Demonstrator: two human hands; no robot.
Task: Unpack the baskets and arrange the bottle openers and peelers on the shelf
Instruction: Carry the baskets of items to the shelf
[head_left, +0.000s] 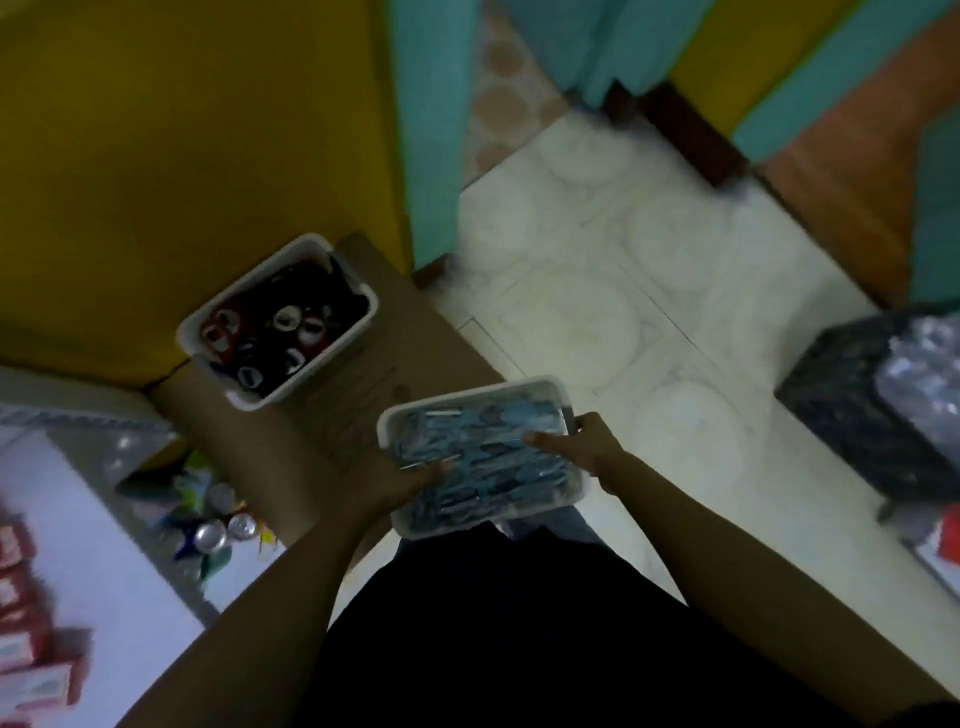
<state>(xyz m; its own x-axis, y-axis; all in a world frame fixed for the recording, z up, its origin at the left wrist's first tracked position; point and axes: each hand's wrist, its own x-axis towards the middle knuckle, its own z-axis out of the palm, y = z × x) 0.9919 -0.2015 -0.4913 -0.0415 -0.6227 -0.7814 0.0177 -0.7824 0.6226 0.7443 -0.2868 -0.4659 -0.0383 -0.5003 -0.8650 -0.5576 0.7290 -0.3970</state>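
Motion blur softens most textures.

- Near basket (467, 399): we read white plastic, smooth, slightly translucent.
- Peelers (483, 457) inside it: blue plastic with thin bright strips that look like metal.
- Far basket (311, 376): the same smooth white plastic.
- Bottle openers (280, 327): dark and red, with glossy glints; we cannot tell the material.
- Cardboard box (311, 431): brown, matt.
- Floor (597, 249): pale tile with a soft sheen.
- Cans (226, 530), near left: shiny metal tops.
- Crate (841, 405), right: black, probably plastic.
- Wrapping (924, 374) on the crate: clear, crinkled, glossy.
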